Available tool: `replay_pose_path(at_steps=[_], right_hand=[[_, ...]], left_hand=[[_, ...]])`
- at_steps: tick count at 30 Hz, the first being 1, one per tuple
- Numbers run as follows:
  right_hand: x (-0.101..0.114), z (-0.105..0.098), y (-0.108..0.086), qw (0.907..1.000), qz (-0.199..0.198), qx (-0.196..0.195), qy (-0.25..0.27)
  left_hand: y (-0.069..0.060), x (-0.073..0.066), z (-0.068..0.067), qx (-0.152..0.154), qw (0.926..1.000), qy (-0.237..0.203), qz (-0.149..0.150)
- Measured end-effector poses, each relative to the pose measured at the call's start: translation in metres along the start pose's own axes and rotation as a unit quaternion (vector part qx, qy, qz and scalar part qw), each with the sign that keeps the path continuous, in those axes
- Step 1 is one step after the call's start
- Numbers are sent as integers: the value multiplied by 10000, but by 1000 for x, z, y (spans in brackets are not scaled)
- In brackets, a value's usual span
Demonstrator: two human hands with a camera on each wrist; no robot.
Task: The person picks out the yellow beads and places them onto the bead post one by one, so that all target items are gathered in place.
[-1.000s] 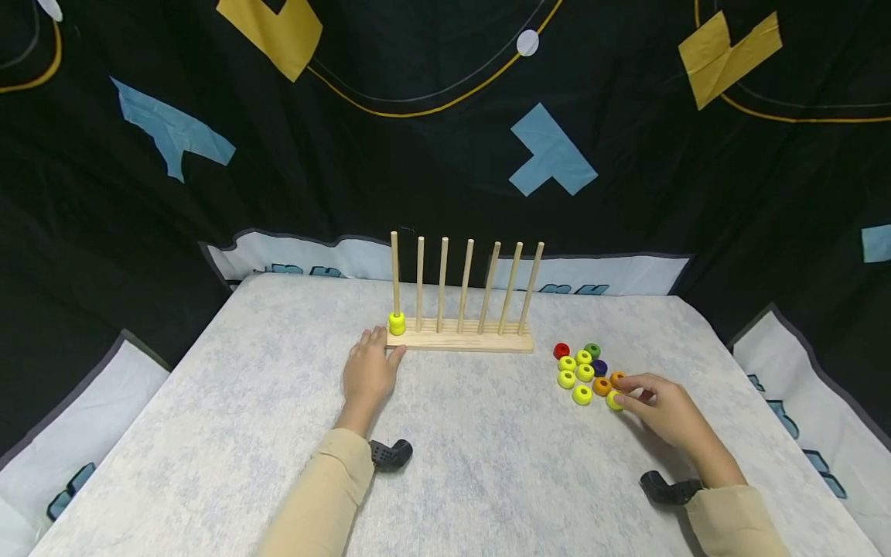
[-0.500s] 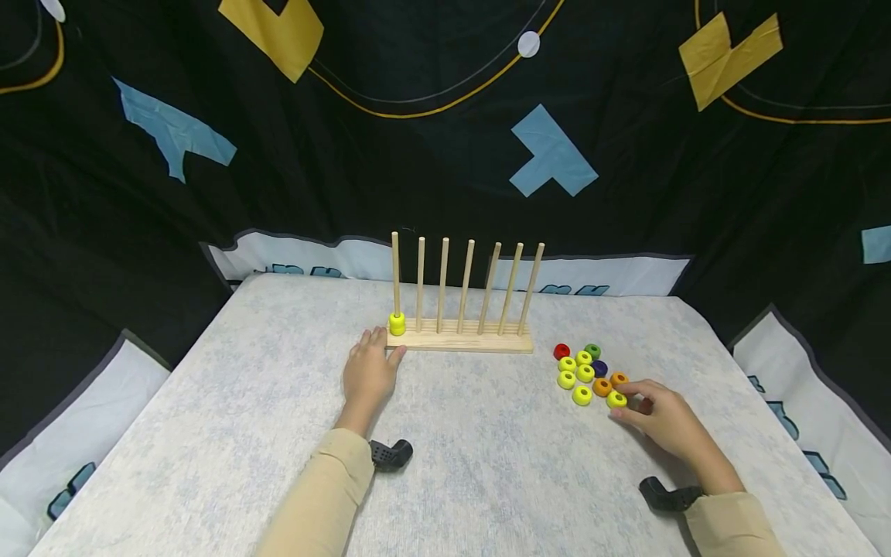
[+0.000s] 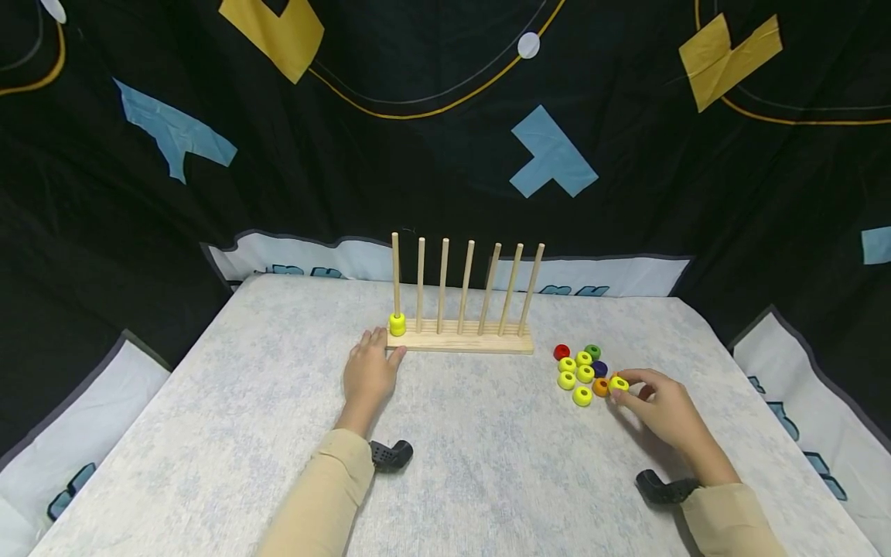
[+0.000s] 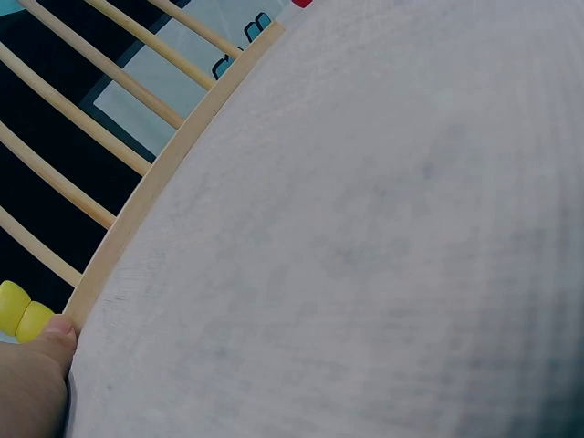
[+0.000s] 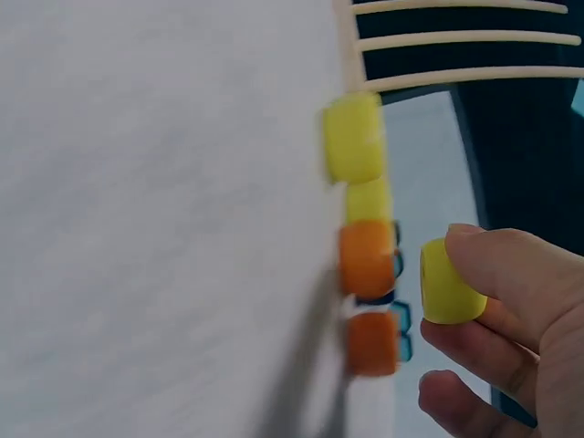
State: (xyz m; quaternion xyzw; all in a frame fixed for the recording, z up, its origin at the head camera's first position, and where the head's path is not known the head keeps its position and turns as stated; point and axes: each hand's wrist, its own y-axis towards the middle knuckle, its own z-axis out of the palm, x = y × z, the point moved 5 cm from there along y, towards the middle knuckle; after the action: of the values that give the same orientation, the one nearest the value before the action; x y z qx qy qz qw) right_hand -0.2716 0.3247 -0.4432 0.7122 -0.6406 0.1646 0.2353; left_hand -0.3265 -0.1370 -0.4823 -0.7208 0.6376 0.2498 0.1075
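Observation:
A wooden rack (image 3: 459,341) with a row of upright pegs stands at the table's back; yellow beads (image 3: 397,324) sit low on its leftmost peg. My left hand (image 3: 369,375) lies at the rack's left end, the thumb against its front edge; the left wrist view shows this thumb (image 4: 57,342) beside the base. Between thumb and fingers my right hand (image 3: 664,410) pinches a yellow bead (image 3: 618,385), raised off the table in the right wrist view (image 5: 449,287). Orange beads (image 5: 372,344) rest on the table near it.
Left of my right hand lie loose beads: several yellow (image 3: 582,396), a red (image 3: 561,352), a green (image 3: 592,351) and a dark blue one (image 3: 599,369). A black curtain (image 3: 418,170) hangs behind the table (image 3: 473,449).
My right hand has closed its fingertips on the yellow bead near the orange ones and lifted it slightly. The left hand and the rack have stayed where they were.

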Motion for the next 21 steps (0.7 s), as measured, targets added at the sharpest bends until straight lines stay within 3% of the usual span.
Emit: replay_pose_path(at_steps=[4, 12, 21], right_hand=[[13, -7, 10, 9997, -110, -188, 58], [54, -16, 37, 9980, 196, -157, 572], [122, -26, 74, 9911, -788, -818, 696]], left_hand=[[0, 0, 0, -15, 10000, 1, -8], [0, 1, 0, -15, 10000, -8, -3], [1, 1, 2, 5, 10000, 31, 4]])
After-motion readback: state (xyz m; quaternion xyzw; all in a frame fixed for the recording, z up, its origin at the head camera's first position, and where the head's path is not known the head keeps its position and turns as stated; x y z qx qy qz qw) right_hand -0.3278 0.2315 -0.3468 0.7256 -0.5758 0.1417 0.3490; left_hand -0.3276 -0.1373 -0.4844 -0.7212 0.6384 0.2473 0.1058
